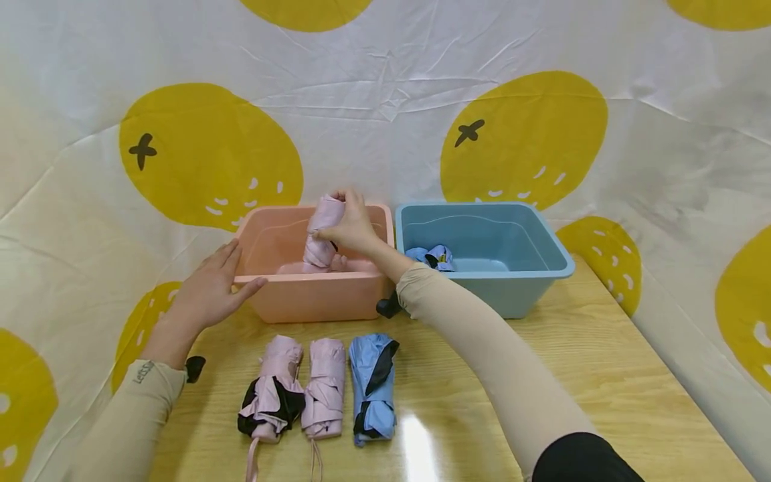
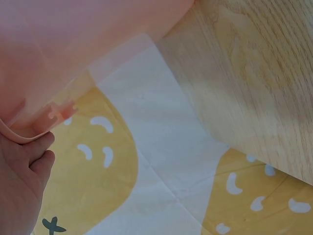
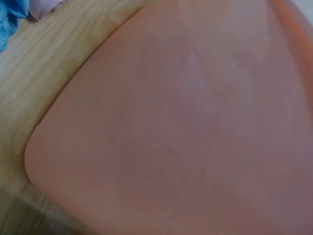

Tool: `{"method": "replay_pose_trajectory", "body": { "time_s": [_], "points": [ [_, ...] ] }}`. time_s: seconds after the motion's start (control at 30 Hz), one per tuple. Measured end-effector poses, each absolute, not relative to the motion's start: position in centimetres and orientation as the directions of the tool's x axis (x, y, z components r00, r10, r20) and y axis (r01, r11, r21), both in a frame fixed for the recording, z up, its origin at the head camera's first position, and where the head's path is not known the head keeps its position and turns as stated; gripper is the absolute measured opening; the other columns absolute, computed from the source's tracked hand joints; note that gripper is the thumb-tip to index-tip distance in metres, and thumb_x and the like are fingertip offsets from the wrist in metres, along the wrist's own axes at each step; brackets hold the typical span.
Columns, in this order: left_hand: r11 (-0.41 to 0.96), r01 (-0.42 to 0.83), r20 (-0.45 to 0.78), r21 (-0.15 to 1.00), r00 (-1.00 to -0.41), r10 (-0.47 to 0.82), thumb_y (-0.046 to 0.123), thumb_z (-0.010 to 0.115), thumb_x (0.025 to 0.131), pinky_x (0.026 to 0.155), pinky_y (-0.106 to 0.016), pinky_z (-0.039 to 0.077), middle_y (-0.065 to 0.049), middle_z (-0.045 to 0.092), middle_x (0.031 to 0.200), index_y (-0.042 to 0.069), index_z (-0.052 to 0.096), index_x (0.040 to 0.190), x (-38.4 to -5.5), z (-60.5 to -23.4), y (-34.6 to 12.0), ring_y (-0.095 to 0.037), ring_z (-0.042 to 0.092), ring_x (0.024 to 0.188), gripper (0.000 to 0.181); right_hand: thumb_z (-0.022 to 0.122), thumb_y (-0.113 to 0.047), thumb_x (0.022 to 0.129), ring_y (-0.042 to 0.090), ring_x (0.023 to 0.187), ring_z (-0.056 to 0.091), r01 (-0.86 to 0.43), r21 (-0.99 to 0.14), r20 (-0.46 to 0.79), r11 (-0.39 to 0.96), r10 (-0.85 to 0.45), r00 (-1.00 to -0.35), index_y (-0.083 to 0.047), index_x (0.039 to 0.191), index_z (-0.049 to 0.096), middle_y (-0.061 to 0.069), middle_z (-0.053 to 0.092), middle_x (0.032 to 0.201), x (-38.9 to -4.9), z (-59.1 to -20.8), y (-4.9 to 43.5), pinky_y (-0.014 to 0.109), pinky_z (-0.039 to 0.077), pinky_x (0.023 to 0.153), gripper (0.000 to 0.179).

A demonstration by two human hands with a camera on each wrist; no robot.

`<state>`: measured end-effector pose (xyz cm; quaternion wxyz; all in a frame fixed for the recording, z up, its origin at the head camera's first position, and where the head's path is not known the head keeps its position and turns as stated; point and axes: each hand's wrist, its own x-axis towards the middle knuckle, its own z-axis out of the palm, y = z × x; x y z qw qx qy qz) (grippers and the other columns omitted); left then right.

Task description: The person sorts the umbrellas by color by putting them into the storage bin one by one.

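Note:
My right hand (image 1: 352, 226) grips a pink folded umbrella (image 1: 325, 217), tilted, its lower end inside the pink bin (image 1: 319, 298). Beside that end, another pink item (image 1: 338, 263) shows in the bin, mostly hidden by the front rim. At the bin's left end my left hand (image 1: 207, 288) touches the rim, fingers straight and thumb spread toward the front; the left wrist view shows those fingers (image 2: 41, 152) against the rim. In the right wrist view the bin's wall (image 3: 171, 132) fills most of the picture, and the right hand is out of sight.
A blue bin (image 1: 512, 294) stands right of the pink one, with blue folded umbrellas (image 1: 438, 257) at its left end. On the wooden table (image 1: 602, 375) in front lie two pink folded umbrellas (image 1: 327, 381) and a blue one (image 1: 376, 402). A patterned cloth (image 1: 373, 147) hangs behind.

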<state>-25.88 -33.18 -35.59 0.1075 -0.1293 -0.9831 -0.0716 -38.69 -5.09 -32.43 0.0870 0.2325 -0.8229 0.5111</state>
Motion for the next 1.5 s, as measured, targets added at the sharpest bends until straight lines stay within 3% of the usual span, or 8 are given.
{"method": "replay_pose_trajectory", "body": {
  "time_s": [0.2,0.63,0.9,1.13,1.3,1.5],
  "points": [
    [0.953,0.275,0.23,0.124,-0.943,0.242,0.065,0.048,0.102,0.122,-0.066,0.022,-0.033,0.019,0.167,-0.013,0.021,0.159,-26.1,-35.6,-33.0,-0.054,0.023,0.151,0.1,0.098,-0.023,0.073,0.025,0.126,0.05,-0.464,-0.741,0.288,0.486,-0.394,-0.873,-0.006,0.125,0.052,0.014,0.049,0.135,-39.7,-33.3,-6.2,0.028,0.047,0.105,0.071],
    [0.954,0.269,0.208,0.134,-0.948,0.239,0.066,0.047,0.102,0.124,-0.064,0.018,-0.03,0.014,0.17,-0.011,0.017,0.161,-26.6,-35.7,-33.0,-0.052,0.018,0.154,0.101,0.08,-0.006,0.091,0.029,0.124,0.055,-0.44,-0.78,0.107,0.445,-0.599,-0.794,-0.003,0.131,0.054,0.021,0.054,0.143,-40.4,-34.4,-8.0,0.026,0.055,0.083,0.048],
    [0.957,0.259,0.21,0.13,-0.951,0.229,0.066,0.048,0.102,0.124,-0.064,0.018,-0.03,0.015,0.169,-0.011,0.017,0.161,-26.6,-35.7,-33.2,-0.052,0.019,0.154,0.102,0.067,-0.002,0.1,0.033,0.133,0.054,-0.487,-0.735,0.001,0.472,-0.717,-0.697,-0.002,0.138,0.055,0.021,0.053,0.148,-40.3,-34.7,-8.4,0.027,0.054,0.093,0.04],
    [0.958,0.252,0.204,0.138,-0.954,0.222,0.066,0.048,0.102,0.124,-0.064,0.018,-0.03,0.015,0.169,-0.01,0.016,0.161,-26.5,-35.8,-33.2,-0.052,0.018,0.154,0.102,0.062,0.001,0.101,0.03,0.105,0.066,-0.46,-0.748,-0.067,0.479,-0.744,-0.665,-0.001,0.152,0.046,0.022,0.046,0.155,-40.6,-35.4,-8.4,0.028,0.057,0.079,0.054],
    [0.958,0.25,0.207,0.141,-0.954,0.218,0.066,0.047,0.102,0.124,-0.065,0.018,-0.03,0.015,0.169,-0.01,0.016,0.161,-26.4,-35.8,-33.3,-0.052,0.018,0.154,0.101,0.065,-0.013,0.103,0.032,0.109,0.066,-0.431,-0.76,-0.125,0.486,-0.76,-0.638,-0.006,0.162,0.035,0.016,0.038,0.163,-40.8,-35.6,-8.4,0.035,0.057,0.092,0.067],
    [0.957,0.251,0.216,0.143,-0.952,0.217,0.065,0.048,0.103,0.123,-0.065,0.019,-0.03,0.015,0.169,-0.01,0.016,0.161,-26.3,-35.9,-33.3,-0.052,0.019,0.153,0.101,0.062,-0.025,0.106,0.036,0.113,0.062,-0.326,-0.797,-0.262,0.509,-0.777,-0.572,-0.02,0.169,0.013,0.007,0.018,0.173,-40.4,-35.5,-8.2,0.046,0.045,0.113,0.081]
  ]
}}
